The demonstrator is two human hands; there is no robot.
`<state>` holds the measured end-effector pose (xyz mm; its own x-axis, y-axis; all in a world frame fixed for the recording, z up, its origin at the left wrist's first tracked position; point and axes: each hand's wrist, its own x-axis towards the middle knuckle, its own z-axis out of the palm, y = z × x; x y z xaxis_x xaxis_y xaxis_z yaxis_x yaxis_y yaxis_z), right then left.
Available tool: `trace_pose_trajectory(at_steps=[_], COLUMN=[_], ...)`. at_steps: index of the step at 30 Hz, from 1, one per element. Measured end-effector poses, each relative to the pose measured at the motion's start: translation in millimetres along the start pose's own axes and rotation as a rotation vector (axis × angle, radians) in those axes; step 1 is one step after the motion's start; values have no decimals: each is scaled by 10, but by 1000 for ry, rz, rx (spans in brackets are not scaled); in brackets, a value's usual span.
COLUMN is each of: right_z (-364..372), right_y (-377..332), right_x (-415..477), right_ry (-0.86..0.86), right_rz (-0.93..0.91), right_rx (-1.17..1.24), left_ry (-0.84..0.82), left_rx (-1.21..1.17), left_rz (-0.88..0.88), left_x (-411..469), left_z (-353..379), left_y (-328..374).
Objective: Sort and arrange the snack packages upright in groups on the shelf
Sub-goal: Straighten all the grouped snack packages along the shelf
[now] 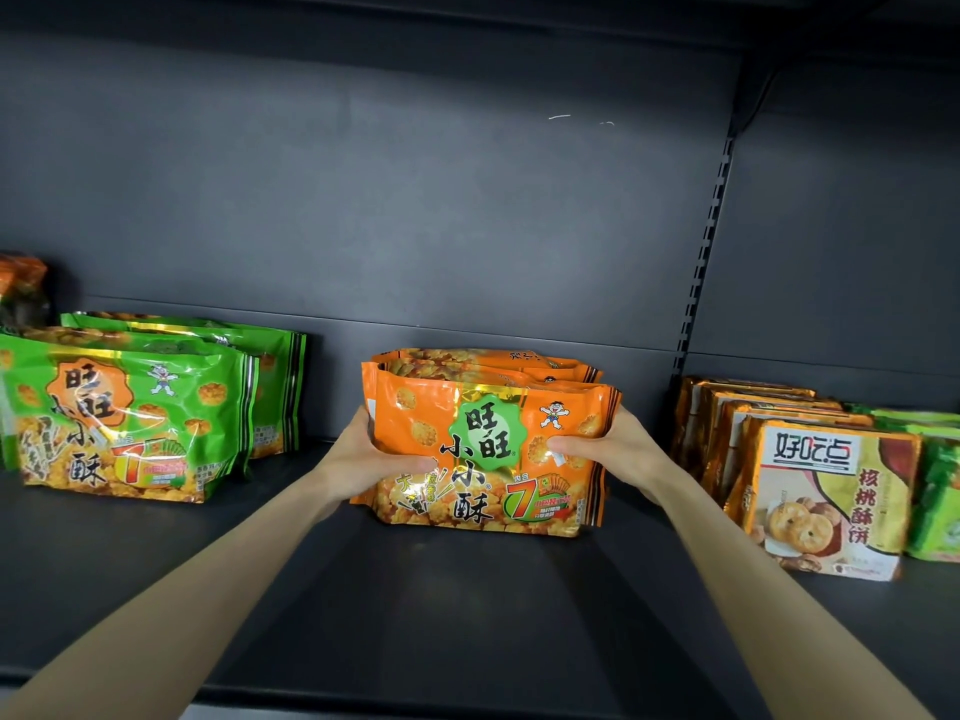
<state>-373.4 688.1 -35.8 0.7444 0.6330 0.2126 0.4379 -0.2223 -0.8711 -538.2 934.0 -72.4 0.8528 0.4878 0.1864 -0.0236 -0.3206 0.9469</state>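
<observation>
A group of orange snack bags (pixel 485 449) stands upright in the middle of the dark shelf (pixel 415 589), one behind another. My left hand (pixel 371 454) grips the left side of the group, thumb across the front bag. My right hand (pixel 608 449) grips the right side the same way. To the left stands a group of green bags (pixel 130 423) of the same brand, upright and facing front. On the right a row of gold-edged walnut cookie packs (pixel 826 496) stands upright.
More green packs (pixel 935 491) sit at the far right edge, partly cut off. A dark orange bag (pixel 21 288) shows at the far left behind the green group. The shelf's back panel (pixel 415 200) and a slotted upright (pixel 701 262) rise behind.
</observation>
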Motion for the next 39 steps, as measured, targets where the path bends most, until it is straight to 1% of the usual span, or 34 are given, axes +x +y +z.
trace_pose_trajectory(at_steps=[4,8,10,12,14,18,22,26,30,34,39], right_z=[-33,-165,-164,-177,-225,-236,-118,203,681,1248,2000], right_y=[-69,-4,-160,-305,-393,-631,-960,-1276,-1536,-1712,-1910], right_x=[-55,-31,-178,-304,-353,-412,-379,-281,-178,-57,97], right_ry=[14,50,82,107,118,111,65,24,-18,-33,-38], right_rz=[45,42,50,59,40,-34,-132,-230,-312,-352,-324], right_rx=[-83,-178,-251,-326,-390,-553,-679,-714,-708,-684,-629], left_ry=[43,121,165,210,250,322,322,325,368,424,440], left_rx=[91,187,265,408,502,661,835,997,1069,1075,1022], left_rz=[-43,-56,-21,30,60,141,222,221,228,226,213], left_x=[-10,-70,-126,-195,-268,-365,-476,-593,-742,-877,-983], left_z=[3,10,-10,-31,-49,-139,-374,-750,-1236,-1791,-2545], left_y=[19,76,109,143,207,406,615,733,716,559,278])
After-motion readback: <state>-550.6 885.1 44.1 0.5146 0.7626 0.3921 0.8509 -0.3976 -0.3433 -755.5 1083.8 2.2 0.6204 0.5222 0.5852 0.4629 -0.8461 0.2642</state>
